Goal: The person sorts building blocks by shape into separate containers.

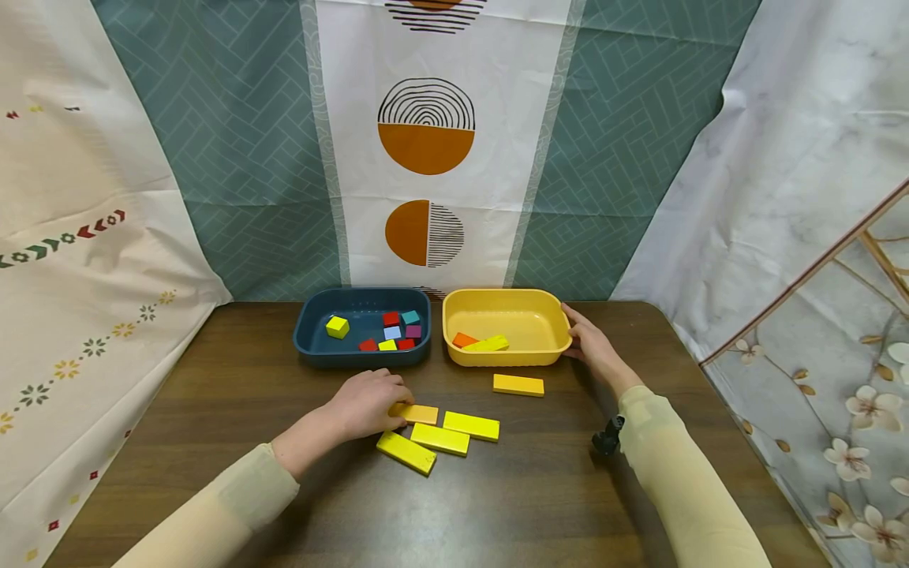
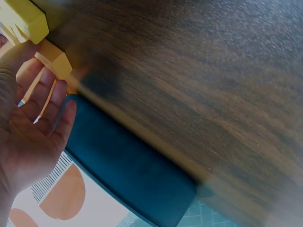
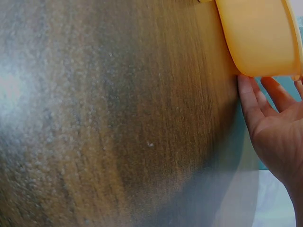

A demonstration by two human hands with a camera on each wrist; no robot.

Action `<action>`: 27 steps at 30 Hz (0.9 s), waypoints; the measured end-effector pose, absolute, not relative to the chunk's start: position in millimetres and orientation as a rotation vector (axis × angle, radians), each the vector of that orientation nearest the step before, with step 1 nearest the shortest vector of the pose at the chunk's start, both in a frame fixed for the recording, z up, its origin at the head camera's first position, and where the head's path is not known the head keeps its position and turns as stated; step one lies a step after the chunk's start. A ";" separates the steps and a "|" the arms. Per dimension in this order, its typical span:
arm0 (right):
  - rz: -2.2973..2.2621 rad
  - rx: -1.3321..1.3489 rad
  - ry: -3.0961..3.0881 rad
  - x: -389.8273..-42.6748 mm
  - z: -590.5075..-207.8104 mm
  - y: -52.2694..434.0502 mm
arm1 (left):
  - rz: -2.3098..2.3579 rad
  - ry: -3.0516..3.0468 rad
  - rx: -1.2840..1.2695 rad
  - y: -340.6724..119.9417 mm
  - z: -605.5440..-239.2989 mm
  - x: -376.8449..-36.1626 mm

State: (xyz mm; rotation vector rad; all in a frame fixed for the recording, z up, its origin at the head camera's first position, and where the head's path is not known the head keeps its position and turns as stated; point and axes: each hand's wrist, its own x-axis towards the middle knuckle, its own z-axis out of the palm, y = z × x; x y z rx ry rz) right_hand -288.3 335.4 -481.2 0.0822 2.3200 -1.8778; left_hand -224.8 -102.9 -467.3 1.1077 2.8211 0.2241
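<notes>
My left hand (image 1: 368,404) pinches a light orange block (image 1: 420,414) between thumb and fingers, low over the table in front of the blue bin. In the left wrist view, the end of that orange block (image 2: 59,63) sticks out past the fingertips. Flat yellow blocks (image 1: 440,439) lie right beside this hand. On the other side, my right hand (image 1: 595,347) touches the right end of the yellow bin (image 1: 568,347) with extended fingers. The right wrist view has those fingertips (image 3: 246,82) at the end wall of the bin (image 3: 262,40).
The blue bin (image 1: 362,359) at the back holds several small coloured cubes. Inside the yellow bin lie an orange block (image 1: 464,340) and yellow blocks (image 1: 490,344). Another orange block (image 1: 518,385) lies before it. Patterned cloth (image 1: 611,158) hangs behind the wooden table (image 1: 525,505).
</notes>
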 end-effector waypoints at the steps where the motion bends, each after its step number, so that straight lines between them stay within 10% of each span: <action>1: -1.880 0.086 2.320 -288.5 -481.1 335.2 | 0.227 2.820 1.106 -103.1 -467.5 -225.0; 27: -1.870 0.062 2.338 -290.5 -485.5 337.5 | 0.508 2.933 1.129 -100.4 -435.9 -223.7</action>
